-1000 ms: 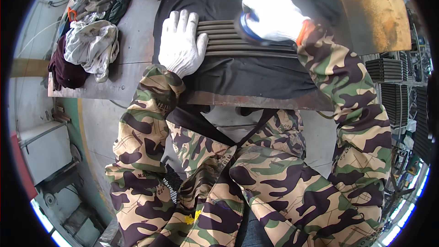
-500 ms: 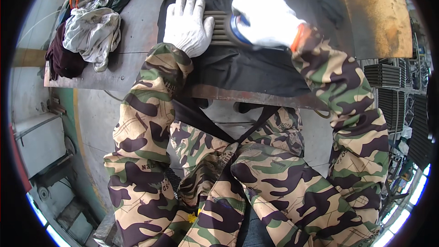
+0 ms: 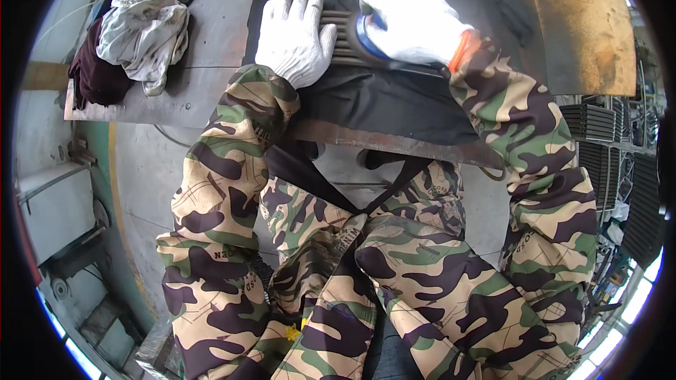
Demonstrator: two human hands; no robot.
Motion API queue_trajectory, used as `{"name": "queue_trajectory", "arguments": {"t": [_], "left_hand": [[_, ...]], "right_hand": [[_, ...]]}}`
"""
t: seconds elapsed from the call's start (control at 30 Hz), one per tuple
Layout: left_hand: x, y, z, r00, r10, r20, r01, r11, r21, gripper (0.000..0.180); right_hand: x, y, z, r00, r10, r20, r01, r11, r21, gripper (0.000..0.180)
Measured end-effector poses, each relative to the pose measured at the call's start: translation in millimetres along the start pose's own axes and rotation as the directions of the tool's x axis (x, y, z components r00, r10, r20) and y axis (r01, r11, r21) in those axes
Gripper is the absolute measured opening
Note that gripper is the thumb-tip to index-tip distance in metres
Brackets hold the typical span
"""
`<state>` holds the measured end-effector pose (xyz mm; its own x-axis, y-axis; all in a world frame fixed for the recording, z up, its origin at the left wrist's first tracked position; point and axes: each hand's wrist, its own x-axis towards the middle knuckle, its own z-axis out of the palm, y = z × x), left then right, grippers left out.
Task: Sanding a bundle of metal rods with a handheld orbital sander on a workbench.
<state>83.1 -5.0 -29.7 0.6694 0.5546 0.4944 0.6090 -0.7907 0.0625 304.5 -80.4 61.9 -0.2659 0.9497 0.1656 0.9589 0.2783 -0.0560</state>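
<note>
My left hand (image 3: 293,41), in a white knitted glove, lies flat with its fingers stretched over the left end of a slatted metal piece (image 3: 338,37). The piece has several parallel grey-brown bars and rests on a black cloth (image 3: 366,102). My right hand (image 3: 412,22), gloved in white with an orange cuff, is closed round the top of a round blue-rimmed sander (image 3: 369,36). The sander sits against the bars, to the right of my left hand, and its lower edge looks blurred. My right hand and the sander hide the right part of the piece.
The cloth covers part of a metal table (image 3: 211,42). A heap of rags (image 3: 144,39) lies at the table's left. A rust-stained board (image 3: 581,28) is at the far right. Beyond it, dark slatted parts (image 3: 590,123) are stacked on racks.
The whole view has shifted slightly. My left hand stays flat on the slatted piece, and my right hand keeps its hold on the sander in nearly the same place.
</note>
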Motion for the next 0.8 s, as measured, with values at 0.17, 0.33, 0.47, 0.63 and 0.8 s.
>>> {"name": "queue_trajectory", "arguments": {"t": [0.17, 0.33, 0.47, 0.63, 0.8], "left_hand": [[-2, 2, -1, 0.999, -0.023, 0.024, 0.023, 1.000, -0.014, 0.052], [-1, -1, -1, 1.000, -0.014, 0.027, 0.014, 1.000, -0.010, 0.053], [3, 2, 1, 0.999, -0.020, 0.035, 0.020, 1.000, 0.001, 0.052], [1, -4, 3, 0.999, -0.031, 0.010, 0.031, 1.000, -0.005, 0.050], [5, 1, 5, 1.000, -0.020, -0.021, 0.020, 1.000, 0.013, 0.048]], "right_hand": [[-5, -7, 0, 1.000, -0.024, -0.005, 0.024, 1.000, 0.002, 0.023], [8, -10, 1, 0.999, 0.021, 0.027, -0.021, 1.000, -0.008, 0.022], [-4, -10, 5, 0.994, -0.065, -0.090, 0.064, 0.998, -0.008, 0.023], [13, -3, 5, 0.999, 0.014, 0.047, -0.012, 0.998, -0.055, 0.032], [8, -7, 6, 1.000, 0.004, 0.024, -0.004, 0.999, -0.032, 0.029]]}}
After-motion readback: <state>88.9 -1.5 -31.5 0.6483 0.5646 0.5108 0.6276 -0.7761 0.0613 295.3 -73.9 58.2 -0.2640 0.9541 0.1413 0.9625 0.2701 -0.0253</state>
